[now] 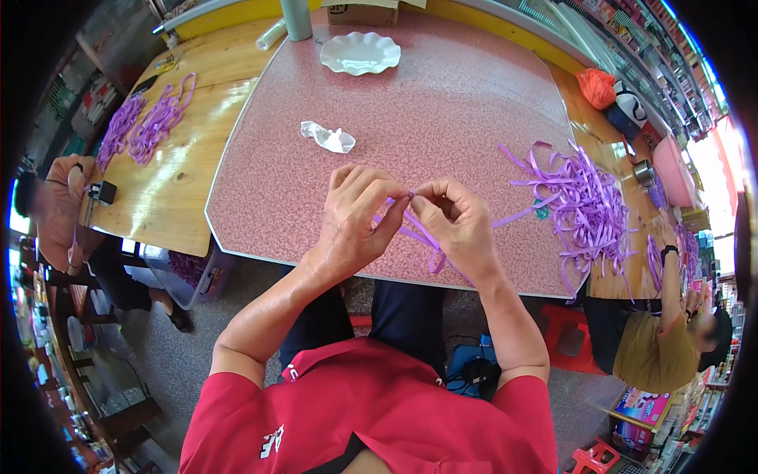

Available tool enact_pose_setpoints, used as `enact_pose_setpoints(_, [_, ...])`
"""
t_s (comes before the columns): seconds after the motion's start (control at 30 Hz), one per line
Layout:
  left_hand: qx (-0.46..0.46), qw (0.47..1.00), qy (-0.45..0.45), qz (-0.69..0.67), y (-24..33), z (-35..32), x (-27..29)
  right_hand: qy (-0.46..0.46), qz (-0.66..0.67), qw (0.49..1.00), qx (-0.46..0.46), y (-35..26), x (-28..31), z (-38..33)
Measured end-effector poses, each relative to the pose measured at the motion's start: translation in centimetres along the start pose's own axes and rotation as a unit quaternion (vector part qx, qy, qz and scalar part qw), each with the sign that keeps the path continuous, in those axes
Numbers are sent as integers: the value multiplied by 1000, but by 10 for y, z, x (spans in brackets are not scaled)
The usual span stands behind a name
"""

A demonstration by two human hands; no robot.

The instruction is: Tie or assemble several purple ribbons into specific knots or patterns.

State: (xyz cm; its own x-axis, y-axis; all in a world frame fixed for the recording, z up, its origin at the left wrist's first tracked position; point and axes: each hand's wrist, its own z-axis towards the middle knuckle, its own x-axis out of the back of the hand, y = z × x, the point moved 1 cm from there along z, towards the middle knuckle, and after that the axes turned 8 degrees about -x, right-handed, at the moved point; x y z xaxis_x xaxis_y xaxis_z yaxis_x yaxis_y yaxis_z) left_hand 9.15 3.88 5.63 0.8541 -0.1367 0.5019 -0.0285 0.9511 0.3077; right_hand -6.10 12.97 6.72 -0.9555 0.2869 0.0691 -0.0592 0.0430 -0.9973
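Observation:
Over the near part of the pink speckled table (268, 182), my two hands meet at the fingertips. My left hand (357, 209) pinches a purple ribbon (426, 237) between thumb and forefinger. Close against it, my right hand (456, 217) pinches the same ribbon at a small gathered spot. Lengths of the ribbon hang below my fingers, and a strand runs right toward a tangled heap of purple ribbons (584, 209). The exact shape of the ribbon at my fingertips is too small to make out.
Beyond my hands lie a crumpled white tissue (328, 137) and a scalloped white plate (360, 54). A grey-green cylinder (296, 20) and a cardboard box (362, 13) stand at the back. More purple ribbons (162, 118) lie on the left wooden table. People sit at both sides; a red stool (567, 340) stands right.

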Motion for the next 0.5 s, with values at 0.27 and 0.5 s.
enact_pose_setpoints(0.27, [107,988,16,-110,4,-3,-4,49,-213,957,191,-14,5,-3])
enact_pose_setpoints(0.5, [132,981,1,-141,5,-7,-3,44,-270,941,196,-20,12,-6])
